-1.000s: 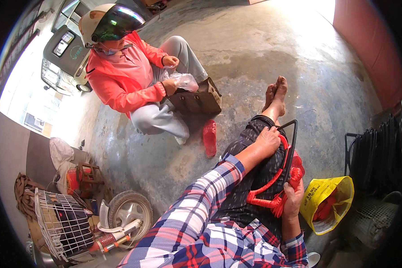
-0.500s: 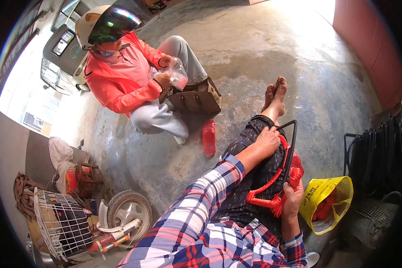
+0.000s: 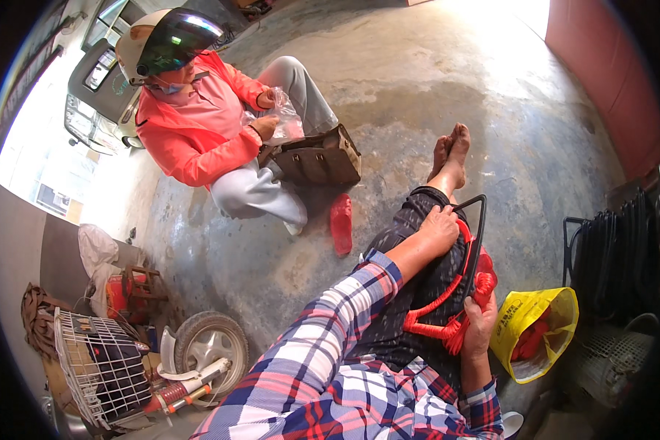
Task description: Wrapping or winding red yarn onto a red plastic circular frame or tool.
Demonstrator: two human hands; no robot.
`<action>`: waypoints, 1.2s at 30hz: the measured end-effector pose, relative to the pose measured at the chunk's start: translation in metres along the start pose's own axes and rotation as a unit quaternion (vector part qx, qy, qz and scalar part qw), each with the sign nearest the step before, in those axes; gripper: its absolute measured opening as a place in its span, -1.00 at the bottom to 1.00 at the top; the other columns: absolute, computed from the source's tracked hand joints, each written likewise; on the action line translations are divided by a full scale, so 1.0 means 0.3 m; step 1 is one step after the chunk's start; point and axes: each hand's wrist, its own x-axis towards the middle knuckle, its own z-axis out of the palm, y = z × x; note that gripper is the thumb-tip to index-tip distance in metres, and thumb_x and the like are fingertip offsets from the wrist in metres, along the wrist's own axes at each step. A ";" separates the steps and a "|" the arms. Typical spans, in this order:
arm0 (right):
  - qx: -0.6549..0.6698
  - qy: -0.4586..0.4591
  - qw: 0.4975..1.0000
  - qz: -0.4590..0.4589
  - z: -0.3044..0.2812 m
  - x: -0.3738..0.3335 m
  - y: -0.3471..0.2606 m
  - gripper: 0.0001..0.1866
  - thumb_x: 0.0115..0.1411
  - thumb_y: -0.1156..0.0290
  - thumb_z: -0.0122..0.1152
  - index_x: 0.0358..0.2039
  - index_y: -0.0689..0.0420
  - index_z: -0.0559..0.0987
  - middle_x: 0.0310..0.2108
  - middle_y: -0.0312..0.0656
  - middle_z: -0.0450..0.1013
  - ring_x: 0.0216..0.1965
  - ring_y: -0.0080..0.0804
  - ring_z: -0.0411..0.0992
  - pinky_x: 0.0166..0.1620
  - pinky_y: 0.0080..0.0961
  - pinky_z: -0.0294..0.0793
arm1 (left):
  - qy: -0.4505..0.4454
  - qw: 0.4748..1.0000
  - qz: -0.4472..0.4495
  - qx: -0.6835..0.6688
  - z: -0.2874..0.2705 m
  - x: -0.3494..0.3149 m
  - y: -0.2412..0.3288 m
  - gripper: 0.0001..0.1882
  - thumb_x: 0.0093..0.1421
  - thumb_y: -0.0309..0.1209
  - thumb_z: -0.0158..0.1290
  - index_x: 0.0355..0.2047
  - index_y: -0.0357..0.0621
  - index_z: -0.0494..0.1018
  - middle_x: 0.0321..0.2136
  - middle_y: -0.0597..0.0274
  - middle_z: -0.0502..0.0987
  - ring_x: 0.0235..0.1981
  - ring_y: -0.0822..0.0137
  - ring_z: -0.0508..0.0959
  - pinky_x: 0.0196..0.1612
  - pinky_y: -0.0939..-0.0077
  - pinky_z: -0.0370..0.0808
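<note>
A black bent-rod frame [image 3: 482,220] lies across my lap, and red cord [image 3: 438,309] is wound tightly along part of it. My left hand [image 3: 438,229] is closed round the frame's far corner, where the red winding meets bare black rod. Lower down, my right hand [image 3: 480,323] grips a bundle of red cord [image 3: 460,334] beside the near part of the frame. Loops of that cord stick out above and below the fingers. Under the frame are my dark patterned trousers [image 3: 400,323], and my bare feet are crossed farther ahead.
A yellow bag [image 3: 513,323] with red material inside stands to my right, near several black frames [image 3: 612,249]. Ahead on the left, a helmeted person [image 3: 198,125] holds a clear plastic bag over a brown bag [image 3: 319,167]. A red slipper [image 3: 341,224], wheel and wire basket [image 3: 106,367] are left.
My hands and the frame stay nearly in place. The other person's hands and plastic bag have shifted slightly, and their helmet has tilted a little.
</note>
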 end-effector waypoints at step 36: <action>0.024 -0.004 1.000 0.000 0.012 0.003 0.000 -0.49 0.11 0.55 0.15 0.11 0.21 0.37 -0.08 -0.32 0.41 -0.09 -0.55 0.37 0.07 -0.58 0.29 | 0.018 1.000 0.000 -0.003 0.008 -0.001 -0.004 -0.74 0.16 -0.33 -0.05 -0.33 -0.11 0.62 -0.16 0.14 0.52 0.02 0.18 0.41 -0.01 0.23 0.33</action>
